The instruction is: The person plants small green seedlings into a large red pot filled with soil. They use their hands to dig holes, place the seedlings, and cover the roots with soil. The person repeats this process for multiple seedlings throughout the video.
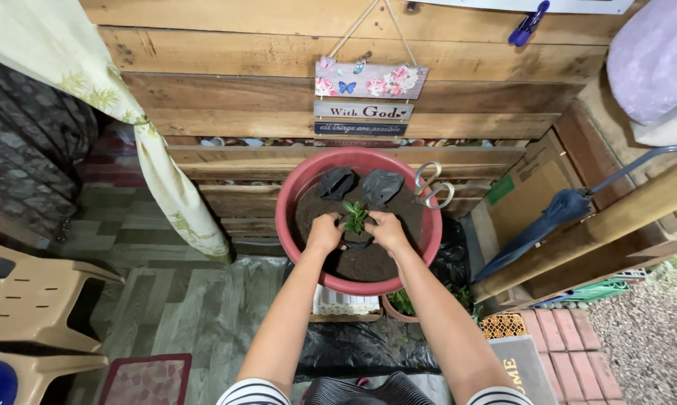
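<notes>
Cupping the seedling (355, 217) with my left hand (324, 233) and right hand (387, 229), fingers curled around its small black pot (357, 241), I keep it upright above the soil in the red basin (287, 196).

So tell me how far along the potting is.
Done: the red basin holds soil. In hand: the left hand and right hand cup a seedling in a small black bag. Left: two black bags lie unplanted behind; scissors rest on the rim.
</notes>
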